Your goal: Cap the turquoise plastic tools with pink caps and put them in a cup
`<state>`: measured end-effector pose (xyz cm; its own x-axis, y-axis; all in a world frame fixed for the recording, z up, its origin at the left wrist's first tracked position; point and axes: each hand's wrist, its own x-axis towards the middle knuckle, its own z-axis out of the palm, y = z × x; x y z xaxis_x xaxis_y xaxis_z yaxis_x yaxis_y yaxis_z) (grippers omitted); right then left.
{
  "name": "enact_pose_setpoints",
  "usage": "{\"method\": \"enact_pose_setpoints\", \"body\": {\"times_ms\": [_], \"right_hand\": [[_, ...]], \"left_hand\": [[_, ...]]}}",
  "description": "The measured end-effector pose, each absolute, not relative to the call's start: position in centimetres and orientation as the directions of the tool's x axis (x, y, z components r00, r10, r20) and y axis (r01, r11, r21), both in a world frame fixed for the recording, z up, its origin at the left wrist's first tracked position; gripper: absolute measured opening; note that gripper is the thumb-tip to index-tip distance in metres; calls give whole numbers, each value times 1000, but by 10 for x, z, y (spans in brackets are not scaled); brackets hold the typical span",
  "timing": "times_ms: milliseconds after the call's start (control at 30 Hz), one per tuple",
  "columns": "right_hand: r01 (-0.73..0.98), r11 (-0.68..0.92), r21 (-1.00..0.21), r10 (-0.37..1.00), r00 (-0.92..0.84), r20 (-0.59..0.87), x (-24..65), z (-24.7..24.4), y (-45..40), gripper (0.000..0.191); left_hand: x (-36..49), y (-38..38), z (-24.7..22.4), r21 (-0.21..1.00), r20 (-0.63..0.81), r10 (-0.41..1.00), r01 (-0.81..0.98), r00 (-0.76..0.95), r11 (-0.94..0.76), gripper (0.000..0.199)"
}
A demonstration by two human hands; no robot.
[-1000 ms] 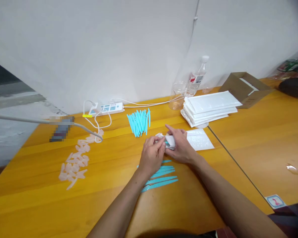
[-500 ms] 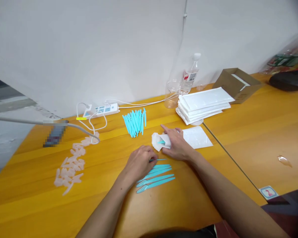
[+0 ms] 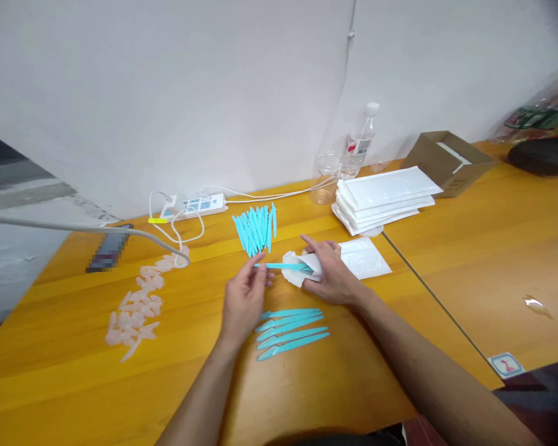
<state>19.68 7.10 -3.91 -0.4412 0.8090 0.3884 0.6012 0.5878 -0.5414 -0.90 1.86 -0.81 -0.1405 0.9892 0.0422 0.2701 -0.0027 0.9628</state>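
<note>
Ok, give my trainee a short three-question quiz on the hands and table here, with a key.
1. What does the left hand hold? A: a pale pink piece; B: a turquoise stick; C: the clear cup.
2. True or false: the clear bottle lies on its side.
3. Fill in: the white pouch is held by the ____.

Key: 1. B. 2. False; the clear bottle stands upright. 3. right hand.

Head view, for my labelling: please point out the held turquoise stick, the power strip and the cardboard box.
Turquoise stick (image 3: 275, 266), head view: its exposed shaft.
Power strip (image 3: 212, 202), head view: its top face.
Cardboard box (image 3: 428, 161), head view: its brown side wall.
</note>
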Motion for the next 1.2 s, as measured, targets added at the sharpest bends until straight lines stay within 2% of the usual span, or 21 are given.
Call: {"method": "enact_pose_setpoints", "body": {"times_ms": [67,133,167,233,300,433,567,667,733,800,867,933,1000,1133,1200], "right_hand": [[595,594,-542,804,-436,403,196,-40,71,81],[599,592,-539,806,-433,404,196,-41,71,76],[605,588,-537,809,-432,399,197,-41,71,75],[623,577,-528,817,-433,382,199,-41,71,76],[647,573,-503,820,-455,347,200,-41,72,82],[688,586,-428,809,-531,252,200,-42,72,94],[699,575,-425,816,-530,231,202,-42,73,93],[689,559,-461,827,-500,256,205,-42,74,91],[677,553,-486,832,-483,273,206,-41,74,90],[664,552,-504,832,-478,281,206,-41,75,89],[655,556,-511,829,-483,283,205,-43,75,89],[649,564,-511,824,-488,289,204,-44,75,89],[643,571,-510,819,-491,298,203,-46,74,90],[635,579,-512,814,-481,325,201,-47,74,91],[629,585,-512,810,-475,343,200,-47,73,90]], "left_hand": [[11,20,-16,918,104,994,387,-16,-89,38],[23,22,-19,816,212,970,524,122,-244,36],[23,23,-19,764,249,955,573,161,-296,37],[15,21,-16,714,261,953,634,152,-296,39],[-1,17,-13,713,190,970,658,152,-243,34],[-18,9,-10,615,-26,914,728,405,-305,17],[-10,8,-9,521,-76,868,761,491,-385,14],[-13,8,-4,561,-53,865,731,499,-388,14],[-23,7,3,639,-9,900,695,436,-330,13],[-35,6,9,773,47,962,601,268,-205,24],[-43,8,14,907,82,995,411,47,-94,44],[-44,12,15,975,86,988,216,-128,-57,57],[-37,18,9,994,62,973,98,-223,-41,54],[-7,26,-15,999,-35,977,24,-210,41,40],[10,27,-24,985,11,990,172,-138,13,37]]}}
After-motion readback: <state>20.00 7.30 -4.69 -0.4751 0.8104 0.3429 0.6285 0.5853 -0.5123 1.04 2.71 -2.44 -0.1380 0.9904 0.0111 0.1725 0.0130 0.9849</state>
